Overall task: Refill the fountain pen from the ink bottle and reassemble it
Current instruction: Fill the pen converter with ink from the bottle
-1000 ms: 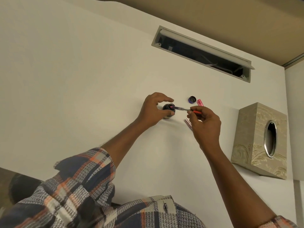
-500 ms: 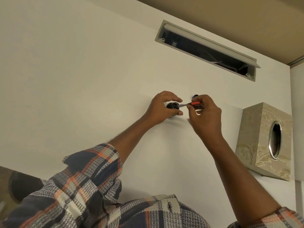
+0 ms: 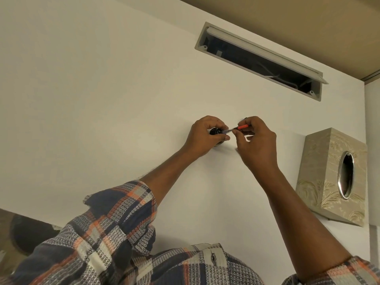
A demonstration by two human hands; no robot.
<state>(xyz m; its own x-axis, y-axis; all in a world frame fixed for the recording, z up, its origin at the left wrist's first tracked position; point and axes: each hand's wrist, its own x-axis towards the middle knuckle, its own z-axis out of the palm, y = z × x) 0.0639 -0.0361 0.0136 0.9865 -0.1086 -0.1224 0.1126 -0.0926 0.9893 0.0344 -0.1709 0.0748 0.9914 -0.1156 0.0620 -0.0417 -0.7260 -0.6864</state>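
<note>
My left hand [image 3: 205, 136] wraps around the small dark ink bottle [image 3: 216, 132] standing on the white table [image 3: 102, 99]. My right hand [image 3: 255, 140] pinches a thin pen part with a red end [image 3: 241, 126], held nearly level with its clear tip at the bottle's mouth. The bottle's dark cap [image 3: 244, 119] peeks out just behind my right fingers. The other pen pieces are hidden behind my right hand.
A patterned beige tissue box [image 3: 331, 177] with an oval metal opening stands at the right. A long grey cable slot [image 3: 259, 60] with its lid raised is set into the table farther back. The table's near edge runs at the lower left.
My right hand has closed in on the bottle and now covers the pink pen pieces and most of the cap. The view has shifted slightly; my left hand stays on the bottle.
</note>
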